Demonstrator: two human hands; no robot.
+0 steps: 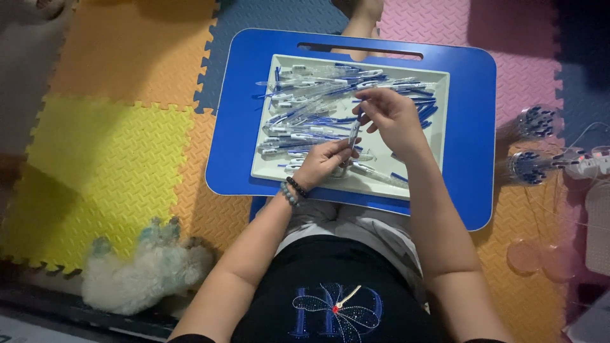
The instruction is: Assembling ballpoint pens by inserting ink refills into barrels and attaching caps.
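A white tray [438, 127] rests on a blue lap desk [473, 127] over my knees. It holds several clear pen barrels with blue parts [305, 111]. My left hand [323, 162], with bead bracelets at the wrist, grips a clear pen barrel [353, 136] upright over the tray's front part. My right hand [389, 114] pinches the top end of that same pen with its fingertips. Both hands hover above the tray's middle.
Coloured foam floor mats [108, 152] surround the desk. A fluffy white toy or pet [143, 273] lies at lower left. Two clear cups of blue-capped pens [530, 143] and a white power strip [591, 166] sit at right. Someone's foot [362, 16] shows beyond the desk.
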